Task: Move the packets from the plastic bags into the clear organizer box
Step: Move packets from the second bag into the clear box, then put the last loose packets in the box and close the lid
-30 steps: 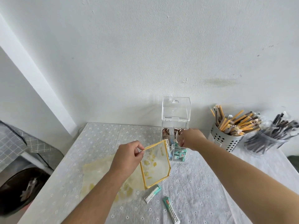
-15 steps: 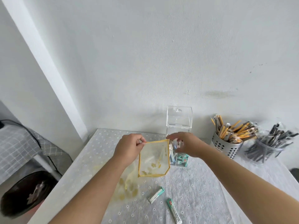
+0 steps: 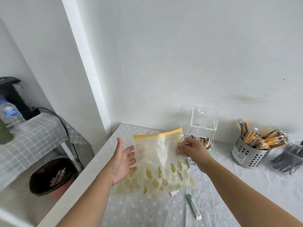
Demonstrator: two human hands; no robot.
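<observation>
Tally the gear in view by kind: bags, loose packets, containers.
Yellow-printed clear plastic zip bags: 2 (held bag, flat bag)
Slim stick packets loose on the cloth: 2 (one half hidden)
Clear acrylic organizer box: 1
Perforated metal cup: 1
Clear tub of dark sticks: 1
Total: 7

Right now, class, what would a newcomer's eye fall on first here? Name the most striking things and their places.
The yellow-printed bag is held up mid-frame: the right hand pinches its right edge, the open left hand is at its left edge. Behind it, by the wall, stands the clear box, lid raised. At far right a steel holder bristles with packets.
</observation>
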